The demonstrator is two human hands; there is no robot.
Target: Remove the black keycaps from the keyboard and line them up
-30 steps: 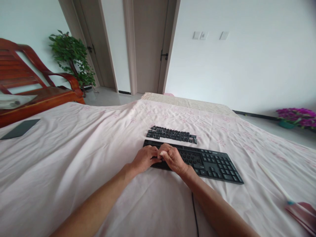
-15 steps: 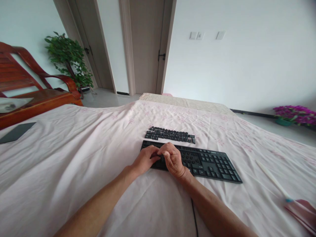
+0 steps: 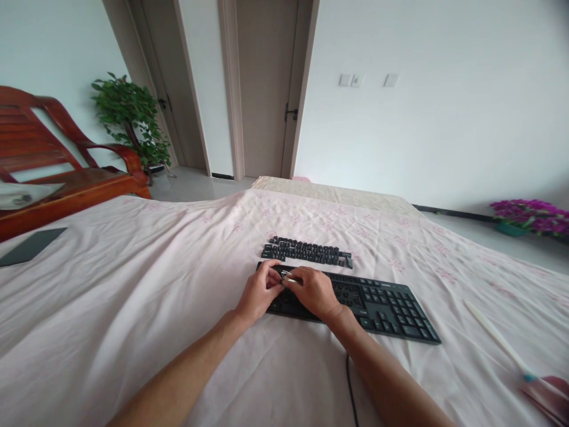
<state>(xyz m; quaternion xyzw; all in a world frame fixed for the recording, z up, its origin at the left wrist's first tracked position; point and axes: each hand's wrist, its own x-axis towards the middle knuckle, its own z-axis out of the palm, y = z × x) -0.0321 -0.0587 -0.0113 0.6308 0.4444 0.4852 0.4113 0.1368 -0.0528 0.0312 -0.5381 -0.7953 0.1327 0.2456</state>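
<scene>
A black keyboard point(image 3: 384, 302) lies on the cloth, and part of its key area is bare of keycaps. Over its left part, my right hand point(image 3: 315, 290) is closed around a wire keycap puller point(image 3: 290, 277), whose thin metal loops point left. Beside it, my left hand point(image 3: 262, 289) has thumb and fingers pinched together at the puller's tip. Something small and dark may be between those fingers, but I cannot make it out. Just beyond the keyboard, removed keycaps point(image 3: 306, 251) sit in rows. My hands hide the keyboard's left middle.
A pink-white flowered cloth point(image 3: 186, 267) covers the surface. To the right lies a white-handled brush point(image 3: 498, 335), to the far left a dark flat panel point(image 3: 31, 246). The keyboard's cable point(image 3: 349, 385) runs toward me. A wooden bench point(image 3: 80, 172) stands at the left.
My right hand has turned and lifted, bringing the puller's wire loops into sight. My left fingers have moved up to the puller's tip. The view has tilted slightly upward.
</scene>
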